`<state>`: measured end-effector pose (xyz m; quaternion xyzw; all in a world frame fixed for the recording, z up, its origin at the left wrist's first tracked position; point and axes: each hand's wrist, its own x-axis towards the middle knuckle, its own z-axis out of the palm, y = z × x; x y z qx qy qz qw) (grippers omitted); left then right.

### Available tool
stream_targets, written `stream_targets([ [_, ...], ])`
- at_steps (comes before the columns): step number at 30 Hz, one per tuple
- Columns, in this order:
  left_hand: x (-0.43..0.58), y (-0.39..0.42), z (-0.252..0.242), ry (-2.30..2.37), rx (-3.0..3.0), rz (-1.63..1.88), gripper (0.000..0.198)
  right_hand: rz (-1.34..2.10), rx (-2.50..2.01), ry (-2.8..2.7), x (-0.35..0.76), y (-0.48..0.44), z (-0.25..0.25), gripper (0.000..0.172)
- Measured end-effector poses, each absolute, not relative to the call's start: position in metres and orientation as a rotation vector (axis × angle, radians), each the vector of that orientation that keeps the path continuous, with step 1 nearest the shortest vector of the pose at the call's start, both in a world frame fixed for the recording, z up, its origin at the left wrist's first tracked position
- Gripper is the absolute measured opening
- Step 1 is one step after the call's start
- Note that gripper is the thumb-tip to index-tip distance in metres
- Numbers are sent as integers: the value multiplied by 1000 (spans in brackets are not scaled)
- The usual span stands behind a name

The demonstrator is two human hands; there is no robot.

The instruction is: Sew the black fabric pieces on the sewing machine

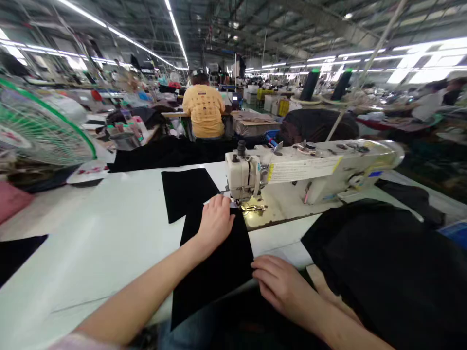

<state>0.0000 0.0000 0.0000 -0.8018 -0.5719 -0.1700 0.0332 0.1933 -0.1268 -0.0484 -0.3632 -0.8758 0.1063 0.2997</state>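
Note:
A black fabric piece [219,272] lies under the needle area of a white industrial sewing machine [244,177] and drapes over the table's front edge. My left hand [216,223] is on its upper part, just left of the presser foot, fingers together and curled onto the cloth. Slivers of something pale and metallic show beside those fingers; I cannot make out what it is. At the piece's right edge, my right hand [280,287] pinches the fabric between thumb and fingers. Another black fabric piece [186,192] lies flat behind, partly overlapped.
The white table [109,233] spreads to the left. A large black cloth heap [383,262] lies at the right. A green fan [44,126] stands at the left, near a metal pot [125,141]. Dark thread cones [310,85] stand behind the machine. A person in yellow [203,109] sits ahead.

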Motion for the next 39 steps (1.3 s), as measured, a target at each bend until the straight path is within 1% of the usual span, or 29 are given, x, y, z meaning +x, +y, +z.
stream_targets([
  [1,-4,-20,-7,-1564,-2719,-490,12,309,-980,-2338,194,-127,-47,25],
  [3,-12,-56,-20,-1179,-3058,-430,11,348,-1006,-2354,194,-126,-45,24],
  [4,-17,-69,-26,-1018,-3145,-412,14,359,-1017,-2357,194,-123,-45,24],
  [6,-26,-82,-36,-789,-3176,-409,31,366,-1035,-2355,192,-115,-45,24],
  [8,-32,-78,-41,-743,-3111,-432,41,350,-1037,-2343,190,-103,-46,23],
  [11,-36,-53,-41,-722,-3108,-403,38,307,-1027,-2324,187,-82,-49,23],
  [14,-36,-27,-36,-709,-3107,-405,34,193,-1068,-2327,185,-63,-49,21],
  [19,-38,4,-32,-754,-3113,-545,28,87,-1200,-2333,180,-35,-46,19],
  [27,-40,51,-32,-878,-3120,-597,31,49,-1377,-2300,171,-2,-44,19],
  [29,-38,56,-31,-944,-3123,-558,32,62,-1399,-2270,168,-7,-40,20],
  [32,-36,54,-29,-1098,-3061,-533,37,81,-1391,-2229,167,-33,-32,30],
  [34,-36,50,-30,-1292,-2947,-547,41,89,-1363,-2207,172,-57,-24,36],
  [36,-40,49,-34,-1520,-2795,-547,42,77,-1352,-2182,185,-82,-17,36],
  [37,-43,51,-36,-1629,-2728,-529,49,54,-1369,-2168,197,-92,-13,34],
  [39,-56,62,-40,-1814,-2633,-463,79,-16,-1460,-2112,229,-109,-8,30],
])
